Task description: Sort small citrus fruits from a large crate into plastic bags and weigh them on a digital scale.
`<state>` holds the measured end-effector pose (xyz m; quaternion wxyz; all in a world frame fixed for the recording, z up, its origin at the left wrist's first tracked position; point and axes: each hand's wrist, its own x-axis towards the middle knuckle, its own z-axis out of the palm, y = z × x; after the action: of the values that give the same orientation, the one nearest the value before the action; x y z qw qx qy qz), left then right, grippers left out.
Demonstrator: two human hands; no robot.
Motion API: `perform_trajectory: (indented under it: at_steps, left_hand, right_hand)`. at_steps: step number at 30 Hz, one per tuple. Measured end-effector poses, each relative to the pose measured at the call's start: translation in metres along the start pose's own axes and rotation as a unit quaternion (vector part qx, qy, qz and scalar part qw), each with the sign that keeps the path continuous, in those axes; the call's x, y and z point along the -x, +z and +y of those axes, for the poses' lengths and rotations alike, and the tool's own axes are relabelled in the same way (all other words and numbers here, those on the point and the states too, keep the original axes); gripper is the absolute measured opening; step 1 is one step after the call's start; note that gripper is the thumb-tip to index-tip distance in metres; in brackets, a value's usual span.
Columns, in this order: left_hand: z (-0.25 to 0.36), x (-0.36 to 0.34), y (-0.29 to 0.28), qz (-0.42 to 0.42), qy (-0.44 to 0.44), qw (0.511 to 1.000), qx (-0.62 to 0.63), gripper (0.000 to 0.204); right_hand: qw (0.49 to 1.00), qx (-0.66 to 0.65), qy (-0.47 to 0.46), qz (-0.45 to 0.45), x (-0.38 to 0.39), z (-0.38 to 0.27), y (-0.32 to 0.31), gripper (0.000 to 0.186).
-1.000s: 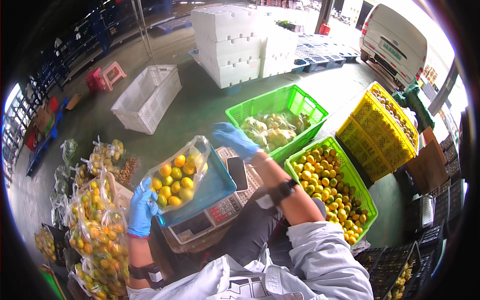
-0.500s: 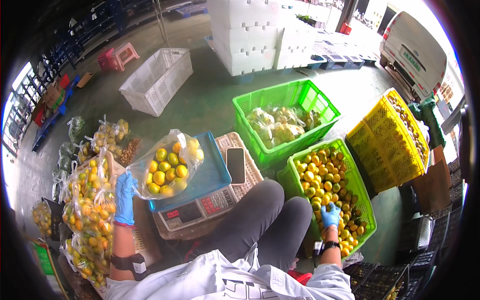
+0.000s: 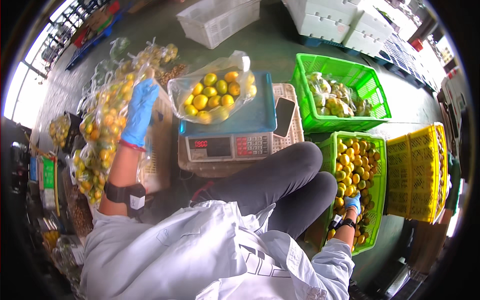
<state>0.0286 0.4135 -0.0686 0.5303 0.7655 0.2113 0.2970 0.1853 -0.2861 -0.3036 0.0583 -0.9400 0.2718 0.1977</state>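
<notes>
My left hand (image 3: 140, 112), in a blue glove, is raised to the left of a clear plastic bag (image 3: 175, 97) and apart from it. Its fingers are stretched out and hold nothing I can see. The bag gapes toward that hand and contains several yellow-green mandarins (image 3: 200, 102). It rests on the blue tray (image 3: 260, 112) of a digital scale (image 3: 212, 147). Down in a light green crate (image 3: 378, 200) full of loose mandarins (image 3: 353, 160), my gloved right hand (image 3: 353, 202) has its fingers curled around a greenish mandarin; the fingertips are partly hidden.
Filled bags of mandarins (image 3: 107, 117) are heaped at the left. A phone (image 3: 284, 116) lies beside the scale. Bagged fruit fills part of a bright green crate (image 3: 340, 122); a yellow crate (image 3: 412, 175) stands farther right. Behind are a white crate (image 3: 220, 25) and white foam boxes (image 3: 322, 20).
My left hand has let go of the bag's edge and moved away from it. My right hand stays among the mandarins in the crate. The whole view has turned and shifted.
</notes>
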Motion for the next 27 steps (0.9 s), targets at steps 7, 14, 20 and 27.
perform_trajectory:
  at_steps: [7, 14, 20, 27]
  left_hand:
    - [0.009, 0.015, -0.001, 0.013, -0.004, 0.997, -0.08, 0.039]
    - [-0.032, -0.001, 0.022, 0.013, -0.073, 0.996, -0.049, 0.047]
    - [-0.013, 0.003, 0.042, -0.028, -0.184, 0.969, 0.16, 0.021]
    - [0.015, 0.015, 0.054, -0.05, -0.182, 0.95, 0.247, 0.019]
  right_hand:
    - [0.997, 0.071, 0.003, 0.01, -0.009, -0.027, 0.008, 0.057]
    - [0.996, 0.033, -0.027, 0.082, -0.011, -0.005, 0.016, 0.042]
    - [0.73, -0.671, -0.127, -0.023, 0.011, -0.022, -0.062, 0.036]
    - [0.584, -0.29, -0.682, -0.333, 0.332, -0.363, -0.165, 0.028]
